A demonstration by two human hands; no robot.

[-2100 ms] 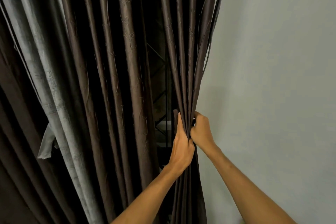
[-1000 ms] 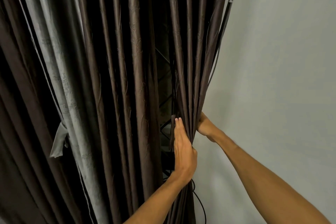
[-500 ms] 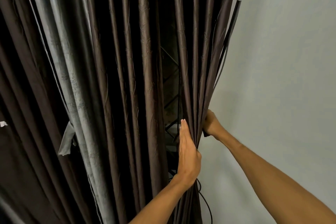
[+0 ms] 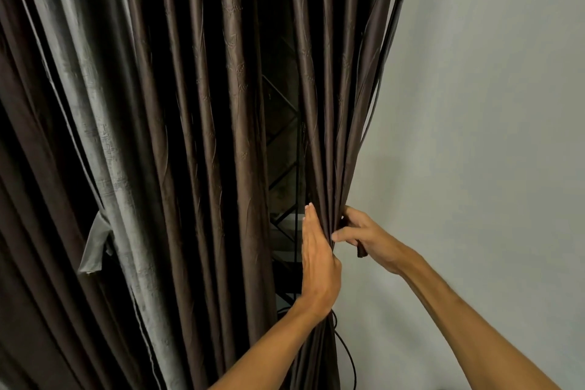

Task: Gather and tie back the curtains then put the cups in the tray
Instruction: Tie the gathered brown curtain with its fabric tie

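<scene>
A dark brown curtain (image 4: 234, 123) hangs in long folds across the left and middle of the head view. Its rightmost folds are bunched into a narrow bundle (image 4: 330, 168) beside the wall. My left hand (image 4: 318, 263) presses flat, fingers straight, against the left side of that bundle. My right hand (image 4: 367, 236) is on the bundle's right side, thumb stretched to the fabric and fingers curled round a dark brown strip (image 4: 360, 250) whose end sticks out below the palm. No cups or tray are in view.
A lighter grey curtain (image 4: 104, 149) hangs at the left with a grey tie-back strap (image 4: 93, 248) dangling from it. A window grille (image 4: 285, 168) shows through the gap. A black cable (image 4: 346, 355) loops below the bundle. A plain grey wall (image 4: 481, 136) fills the right.
My right hand has come out from behind the bundle to its right side, now showing a dark strip in its fingers. My left hand stays pressed flat on the folds.
</scene>
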